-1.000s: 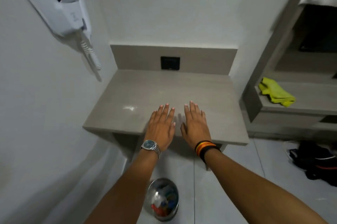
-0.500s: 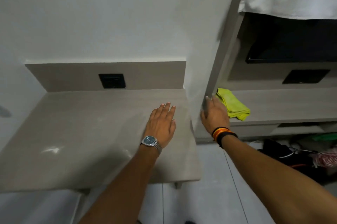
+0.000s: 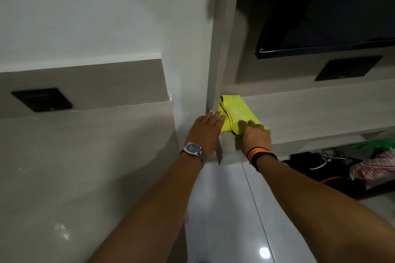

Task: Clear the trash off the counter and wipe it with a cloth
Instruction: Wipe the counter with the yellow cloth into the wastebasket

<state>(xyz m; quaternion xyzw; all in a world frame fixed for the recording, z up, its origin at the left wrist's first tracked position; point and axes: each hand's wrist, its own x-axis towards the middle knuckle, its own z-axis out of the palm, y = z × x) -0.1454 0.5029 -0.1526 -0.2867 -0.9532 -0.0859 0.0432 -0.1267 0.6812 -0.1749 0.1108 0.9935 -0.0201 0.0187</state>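
Reaching for the yellow cloth [image 3: 236,113]: it lies folded on the shelf [image 3: 320,113] to the right of the upright divider panel [image 3: 222,49], not on the counter [image 3: 85,155] that needs wiping. Long axis runs from the far corner against the panel toward the near shelf edge, slanting rightward.

Right hand [image 3: 255,137] sits on the cloth's near end, fingers curled down over it; whether fabric is actually pinched cannot be told, as the fingertips are hidden. Left hand [image 3: 206,132] is flat, fingers together and extended, tips just touching the cloth's left fold beside the panel; it holds nothing.

Judgement: right hand is nearer and better placed to lift. The cloth must travel left, around the panel's front edge, to reach the counter. Open room exists toward the viewer, over the floor [image 3: 235,209]; the panel blocks any direct sideways path. Counter surface appears free of trash within view.
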